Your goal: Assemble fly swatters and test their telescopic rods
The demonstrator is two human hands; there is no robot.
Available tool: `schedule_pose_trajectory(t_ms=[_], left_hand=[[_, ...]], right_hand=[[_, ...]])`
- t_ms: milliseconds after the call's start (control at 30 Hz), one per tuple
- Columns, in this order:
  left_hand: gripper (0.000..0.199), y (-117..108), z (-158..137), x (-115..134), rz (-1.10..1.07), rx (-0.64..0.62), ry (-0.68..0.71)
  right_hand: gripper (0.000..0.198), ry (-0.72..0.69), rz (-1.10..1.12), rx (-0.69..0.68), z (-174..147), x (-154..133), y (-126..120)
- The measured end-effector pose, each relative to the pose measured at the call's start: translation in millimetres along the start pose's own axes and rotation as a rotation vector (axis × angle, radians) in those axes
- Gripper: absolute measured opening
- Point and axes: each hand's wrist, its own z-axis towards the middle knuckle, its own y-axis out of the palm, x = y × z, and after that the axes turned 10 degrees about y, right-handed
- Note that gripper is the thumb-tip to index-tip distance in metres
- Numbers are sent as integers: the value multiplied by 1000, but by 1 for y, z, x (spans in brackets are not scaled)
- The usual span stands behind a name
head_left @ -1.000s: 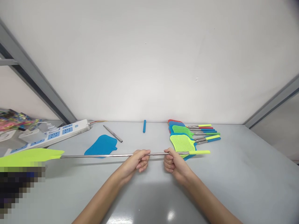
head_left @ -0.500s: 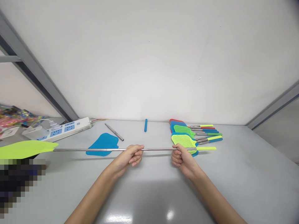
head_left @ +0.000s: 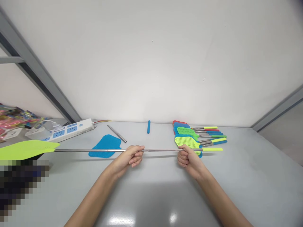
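Observation:
A long telescopic fly swatter (head_left: 161, 150) stretches level across the view above the table. Its yellow-green paddle (head_left: 28, 149) is at the far left and its yellow grip (head_left: 214, 149) at the right. My left hand (head_left: 133, 156) is closed round the middle of the metal rod. Nearer the grip, my right hand (head_left: 188, 158) is closed on the same rod. Behind the rod, a loose blue swatter head (head_left: 106, 143) lies flat. A silver telescopic rod (head_left: 117, 133) and a short blue grip (head_left: 148, 127) lie apart from it, farther back.
Several swatters with coloured heads lie in an overlapping pile (head_left: 187, 130) behind my right hand. A white power strip (head_left: 78, 127) with plugs sits at the back left, near colourful packaging (head_left: 16, 118). The wall bounds the grey table (head_left: 236, 176) at the back.
My right hand has shifted slightly right, so my hands are a little farther apart. The yellow grip has moved slightly right too. Both hands keep hold of the rod.

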Motion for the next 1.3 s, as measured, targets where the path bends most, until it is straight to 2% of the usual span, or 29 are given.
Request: schedule_pose_trajectory(t_ms=[467,700,967,1167,1300], left_hand=[[41,0,-2,1,27,7,13],[40,11,1,-5,17,47,36],[42,19,3,-8,9,133,56],[43,29,5,-13,95,80,55],[45,33,4,-10,125,91,47]], right_hand=[[36,-17,-33,15,1,-4,-6],[36,-89,-49,38,-4,-8,-6],[35,-75,-34,-49,-3,-1,-1],[36,-52,-69,-113,-2,8,6],[37,-54,-78,-151,-1,17,12]])
